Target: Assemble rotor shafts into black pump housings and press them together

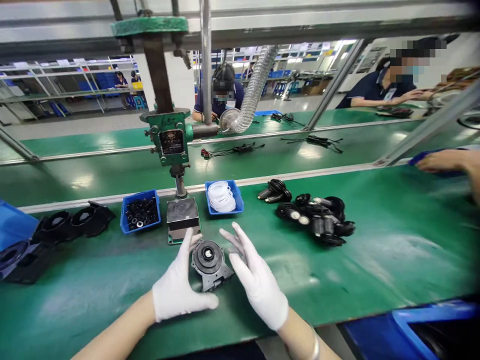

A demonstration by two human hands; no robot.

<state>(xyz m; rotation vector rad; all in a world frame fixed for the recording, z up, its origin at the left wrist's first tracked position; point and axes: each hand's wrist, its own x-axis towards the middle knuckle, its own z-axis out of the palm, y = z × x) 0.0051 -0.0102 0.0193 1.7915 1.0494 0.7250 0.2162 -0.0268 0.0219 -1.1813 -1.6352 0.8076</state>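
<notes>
A round black plastic housing [208, 261] with a rectangular foot lies on the green bench between my two white-gloved hands. Its centre shows concentric rings and a small pale hub. On its left side, my left hand [180, 285] is spread, thumb and fingers wide apart around the housing's edge. My right hand [257, 280] is at the other side, fingers stretched out beside the housing, holding nothing. Whether either hand touches the housing, I cannot tell. Just behind it stands the metal block [182, 214] at the base of a green press [168, 137].
A blue bin of small black rings [123, 220] and a blue bin of white rings [240, 206] flank the press. Cabled black motors [318, 220] lie to the right, black housings [71, 222] to the left. A co-worker's hand [444, 161] shows far right; others sit across the bench.
</notes>
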